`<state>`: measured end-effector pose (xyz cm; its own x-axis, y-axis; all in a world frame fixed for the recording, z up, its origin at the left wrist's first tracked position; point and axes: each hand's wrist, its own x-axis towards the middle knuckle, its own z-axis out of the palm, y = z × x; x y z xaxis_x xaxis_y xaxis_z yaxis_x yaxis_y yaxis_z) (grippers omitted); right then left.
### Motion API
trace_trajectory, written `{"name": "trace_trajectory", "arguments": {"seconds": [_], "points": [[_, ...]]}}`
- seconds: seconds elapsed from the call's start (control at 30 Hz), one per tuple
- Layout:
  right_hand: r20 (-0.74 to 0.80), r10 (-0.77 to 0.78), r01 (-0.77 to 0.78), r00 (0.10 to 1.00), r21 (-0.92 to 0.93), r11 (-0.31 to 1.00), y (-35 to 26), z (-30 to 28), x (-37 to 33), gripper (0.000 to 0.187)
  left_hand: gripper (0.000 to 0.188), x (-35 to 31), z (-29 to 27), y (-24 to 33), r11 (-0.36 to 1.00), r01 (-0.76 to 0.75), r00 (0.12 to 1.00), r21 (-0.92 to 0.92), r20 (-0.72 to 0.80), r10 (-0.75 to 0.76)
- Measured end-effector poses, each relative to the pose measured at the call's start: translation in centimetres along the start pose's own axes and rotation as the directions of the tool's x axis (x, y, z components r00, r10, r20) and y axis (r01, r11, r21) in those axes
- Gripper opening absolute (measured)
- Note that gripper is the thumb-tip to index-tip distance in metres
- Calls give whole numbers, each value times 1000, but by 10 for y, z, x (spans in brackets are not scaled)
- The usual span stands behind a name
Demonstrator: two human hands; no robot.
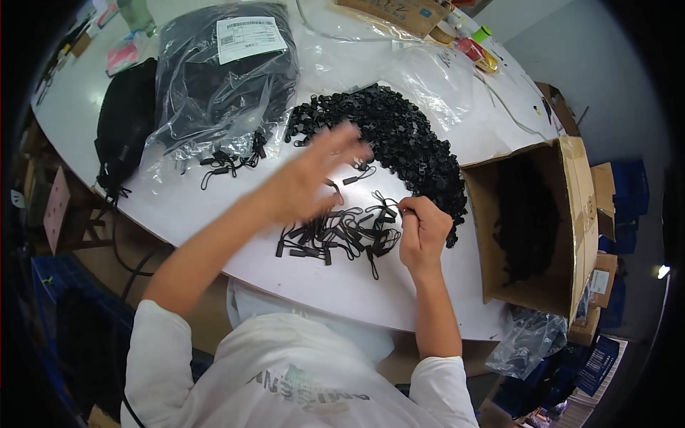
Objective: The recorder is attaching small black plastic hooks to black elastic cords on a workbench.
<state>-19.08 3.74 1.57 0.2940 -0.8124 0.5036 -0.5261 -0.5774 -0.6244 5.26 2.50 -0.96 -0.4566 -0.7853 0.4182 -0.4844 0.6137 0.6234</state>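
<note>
My right hand point(423, 232) is closed in a pinch on the loop end of a black zipper pull point(385, 205), at the right side of a loose heap of similar cord pulls point(335, 234). Blurred by motion, my left hand point(310, 178) reaches over the table with its fingers stretched and apart. Its fingertips are near a large curved pile of small black plastic clips point(407, 139). One single cord pull point(359, 175) lies between the pile and the heap. Whether anything small sits behind the left fingers is hidden.
An open cardboard box point(524, 221) holding black pieces stands at the table's right edge. Far left are a big clear plastic bag point(221, 85) of black goods and a black pouch point(128, 128). More cord pulls point(225, 165) lie by the bag. The white table point(457, 307) has a curved front edge.
</note>
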Motion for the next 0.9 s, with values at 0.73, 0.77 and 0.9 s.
{"name": "trace_trajectory", "arguments": {"seconds": [0.73,0.77,0.9], "points": [[54,207,-213,977,163,963,13,-1,-16,12,50,29,1,-41,960,279,937,-18,-215,-277],[55,212,-218,976,168,961,13,0,-16,12,49,33,-6,-51,962,275,923,2,-280,-263],[81,198,-208,977,145,967,16,1,-16,8,55,33,-4,-66,903,271,958,333,-189,-218]]}}
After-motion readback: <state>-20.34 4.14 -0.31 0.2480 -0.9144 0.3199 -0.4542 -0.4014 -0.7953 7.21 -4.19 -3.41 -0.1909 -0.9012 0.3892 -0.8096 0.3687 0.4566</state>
